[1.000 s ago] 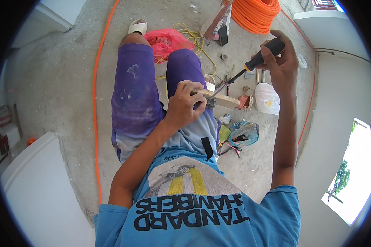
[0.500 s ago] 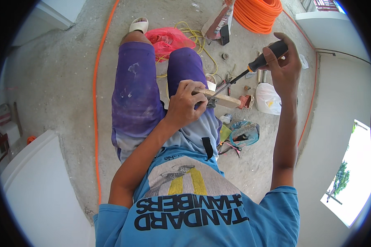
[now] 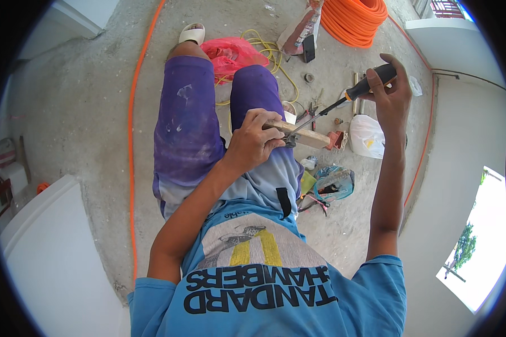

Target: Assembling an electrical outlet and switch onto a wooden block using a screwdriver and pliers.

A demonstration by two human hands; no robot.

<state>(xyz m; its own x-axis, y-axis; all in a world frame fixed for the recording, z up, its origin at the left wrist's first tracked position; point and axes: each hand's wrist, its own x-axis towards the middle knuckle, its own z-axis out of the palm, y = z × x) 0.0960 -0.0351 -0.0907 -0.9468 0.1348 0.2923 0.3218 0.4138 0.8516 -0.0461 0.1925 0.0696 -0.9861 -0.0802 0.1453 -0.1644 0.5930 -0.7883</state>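
My left hand is closed around the near end of a short wooden piece, held above my right thigh. A small dark lump sits against the wood beside my fingertips; its kind is hard to make out. In my right hand is a screwdriver with a black handle and an orange band. Its shaft slants down to the left, and the tip meets the wood near the dark lump. The exact contact of the tip is too small to tell.
Beyond my knees lie a pink plastic bag, a yellow cord and an orange hose coil. To the right are a white bag, pliers and a clear bluish bag. An orange hose runs along the left.
The screwdriver handle has dropped slightly with my right hand, and its tip stays at the wood. My left hand keeps the same hold. The whole view has shifted a little.
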